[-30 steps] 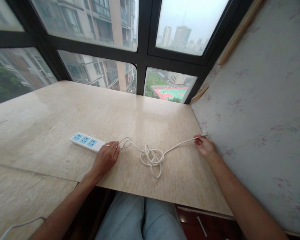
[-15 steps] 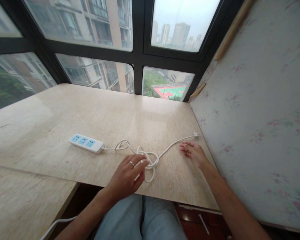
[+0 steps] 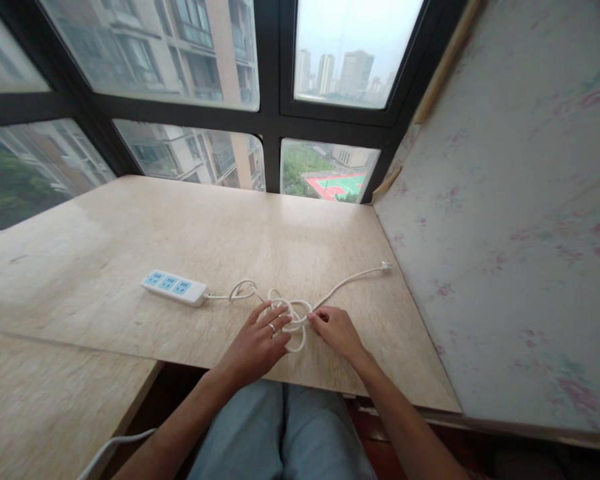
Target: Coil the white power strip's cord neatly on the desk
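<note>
A white power strip (image 3: 196,291) with blue socket faces lies on the marble-patterned sill. From its right end runs a white power cord (image 3: 343,284), loosely looped in the middle and ending in a plug (image 3: 385,267) near the wall. My left hand (image 3: 260,341), with a ring on one finger, rests over the left side of the loops, its fingers stretched out and apart. At the right side of the loops, my right hand (image 3: 336,329) pinches the cord between thumb and forefinger. Its other fingers are curled and partly hidden.
Dark-framed windows (image 3: 273,117) stand behind the sill (image 3: 220,227). A flower-patterned wall (image 3: 480,267) bounds it on the right. My legs (image 3: 280,427) are below the front edge. Another white cable (image 3: 111,445) hangs at the lower left.
My right hand has moved left from beside the plug to the loops and closed on the cord there. My left hand has shifted slightly left, and the loops have moved a little.
</note>
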A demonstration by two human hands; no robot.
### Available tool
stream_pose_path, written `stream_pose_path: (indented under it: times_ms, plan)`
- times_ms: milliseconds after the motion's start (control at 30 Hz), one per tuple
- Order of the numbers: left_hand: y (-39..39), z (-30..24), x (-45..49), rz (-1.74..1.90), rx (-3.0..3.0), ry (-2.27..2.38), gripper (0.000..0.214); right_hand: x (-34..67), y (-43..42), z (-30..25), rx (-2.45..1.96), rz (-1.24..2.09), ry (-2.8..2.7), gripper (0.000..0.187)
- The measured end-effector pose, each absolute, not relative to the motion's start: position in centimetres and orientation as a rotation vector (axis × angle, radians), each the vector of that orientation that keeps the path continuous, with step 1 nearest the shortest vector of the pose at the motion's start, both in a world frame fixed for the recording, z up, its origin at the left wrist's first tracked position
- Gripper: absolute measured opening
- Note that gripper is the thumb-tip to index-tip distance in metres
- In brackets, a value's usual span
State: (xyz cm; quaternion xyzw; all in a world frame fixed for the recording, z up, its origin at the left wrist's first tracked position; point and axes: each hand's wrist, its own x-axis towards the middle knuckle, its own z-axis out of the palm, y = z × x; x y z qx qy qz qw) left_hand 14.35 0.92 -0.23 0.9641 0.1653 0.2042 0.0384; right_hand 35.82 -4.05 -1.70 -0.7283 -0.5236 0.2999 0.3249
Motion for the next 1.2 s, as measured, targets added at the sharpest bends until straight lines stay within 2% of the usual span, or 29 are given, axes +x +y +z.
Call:
stream_pose_path:
  times_ms: [100,300,533,733,900,1200]
  plan:
    - [0.9,-0.2,14.3,0.73,2.874,0.552,0.011,36.0,-3.9,-1.8,-1.907,0.889,-1.215,0.027]
    - [0.4,-0.4,14.2,0.973,2.582,0.778,0.016,35.8,-5.1,-2.6,-1.805,0.84,-1.07,0.027]
    - [-2.2,0.4,13.9,0.677,2.6,0.767,0.047,35.1,-5.7,-2.9,-1.752,0.815,-1.096,0.039]
    - [-1.9,1.1,16.7,0.584,2.736,0.994,0.022,34.4,-5.6,-2.9,-1.937,0.563,-1.241,0.026]
    - [-0.6,1.0,20.3,0.482,2.831,1.007,0.008,34.0,-5.5,-2.9,-2.044,0.473,-1.252,0.025]
    - [0.2,-0.6,20.2,0.545,2.875,0.95,0.021,34.0,-5.0,-2.6,-2.112,0.465,-1.27,0.025]
